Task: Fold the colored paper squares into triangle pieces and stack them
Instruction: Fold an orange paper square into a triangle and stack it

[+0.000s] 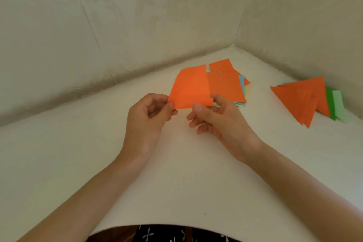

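Note:
An orange paper square (pixel 190 88) is held up above the white table. My left hand (pixel 149 116) pinches its lower left corner. At its lower right edge, my right hand (pixel 214 118) grips it with thumb on top. Just behind lies a pile of unfolded squares (pixel 225 84), orange on top with blue, yellow and green edges showing beneath. A stack of folded orange triangles (pixel 302 100) rests at the right near the wall.
Green paper pieces (pixel 335 104) stick out from under the triangle stack. The table (pixel 176 173) fits into a corner; pale patterned walls (pixel 117 25) rise close behind and at the right. My dark patterned clothing shows at the bottom edge.

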